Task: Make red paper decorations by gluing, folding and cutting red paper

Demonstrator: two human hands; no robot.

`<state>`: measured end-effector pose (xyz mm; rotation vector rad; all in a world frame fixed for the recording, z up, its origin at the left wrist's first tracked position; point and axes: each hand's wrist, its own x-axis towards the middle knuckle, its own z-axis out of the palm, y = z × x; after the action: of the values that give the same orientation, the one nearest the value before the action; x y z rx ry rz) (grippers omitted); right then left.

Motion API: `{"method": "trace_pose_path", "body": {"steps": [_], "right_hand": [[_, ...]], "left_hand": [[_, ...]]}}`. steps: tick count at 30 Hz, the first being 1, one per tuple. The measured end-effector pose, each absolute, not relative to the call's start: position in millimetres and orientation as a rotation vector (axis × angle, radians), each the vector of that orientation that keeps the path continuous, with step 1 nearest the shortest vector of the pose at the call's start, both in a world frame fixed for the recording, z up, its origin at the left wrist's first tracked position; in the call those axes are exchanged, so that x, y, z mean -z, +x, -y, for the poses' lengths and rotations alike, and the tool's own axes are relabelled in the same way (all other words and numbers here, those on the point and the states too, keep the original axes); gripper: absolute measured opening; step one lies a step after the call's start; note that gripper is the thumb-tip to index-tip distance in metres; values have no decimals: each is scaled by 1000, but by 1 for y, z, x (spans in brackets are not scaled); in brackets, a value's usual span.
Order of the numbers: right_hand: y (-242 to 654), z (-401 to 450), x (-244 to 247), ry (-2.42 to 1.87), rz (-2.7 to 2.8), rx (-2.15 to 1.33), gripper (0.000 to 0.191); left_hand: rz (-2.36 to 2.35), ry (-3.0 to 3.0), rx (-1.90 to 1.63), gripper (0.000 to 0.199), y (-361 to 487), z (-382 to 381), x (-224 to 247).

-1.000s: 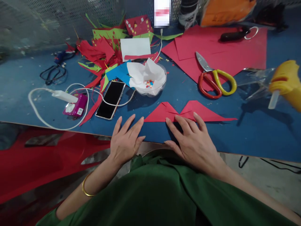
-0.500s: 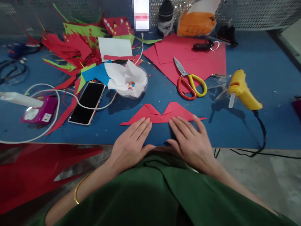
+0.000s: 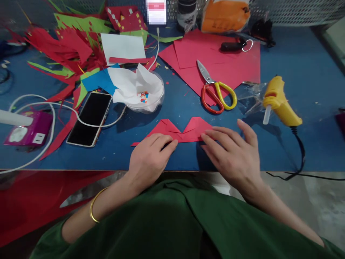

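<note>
A folded red paper (image 3: 176, 135) lies flat near the table's front edge, with two raised peaks and a notch between them. Over its left end, my left hand (image 3: 149, 154) has curled fingers, thumb and index finger pinched together at the lower edge. My right hand (image 3: 233, 154) rests its fingertips on the right part, fingers stretched and the little finger lifted. Its palm covers the paper's right tip.
Beyond the paper lie scissors (image 3: 212, 88), red sheets (image 3: 202, 54) and a tissue-lined bowl (image 3: 159, 91) with small paper bits. A yellow glue gun (image 3: 281, 102) is at right; a phone (image 3: 90, 118), white cable (image 3: 67, 106), purple box (image 3: 33, 131) and paper scraps (image 3: 64, 50) are at left.
My right hand has shifted right, its little finger lifting off the paper. The fingers of my left hand have curled in, thumb now near the index finger. The view has tilted slightly.
</note>
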<state>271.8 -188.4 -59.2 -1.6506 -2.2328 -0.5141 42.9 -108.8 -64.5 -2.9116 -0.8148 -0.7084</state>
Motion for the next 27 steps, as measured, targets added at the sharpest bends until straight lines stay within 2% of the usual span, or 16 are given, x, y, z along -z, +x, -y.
{"method": "trace_pose_path", "body": {"steps": [8, 18, 27], "right_hand": [[254, 164, 62, -1394, 2337, 561, 22], [249, 167, 68, -1603, 2147, 271, 18], [238, 158, 71, -1776, 1898, -63, 16]], "left_hand": [[719, -2955, 674, 20, 43, 99, 61], [909, -2988, 745, 14, 51, 96, 60], [1102, -3093, 684, 18, 51, 90, 63]]}}
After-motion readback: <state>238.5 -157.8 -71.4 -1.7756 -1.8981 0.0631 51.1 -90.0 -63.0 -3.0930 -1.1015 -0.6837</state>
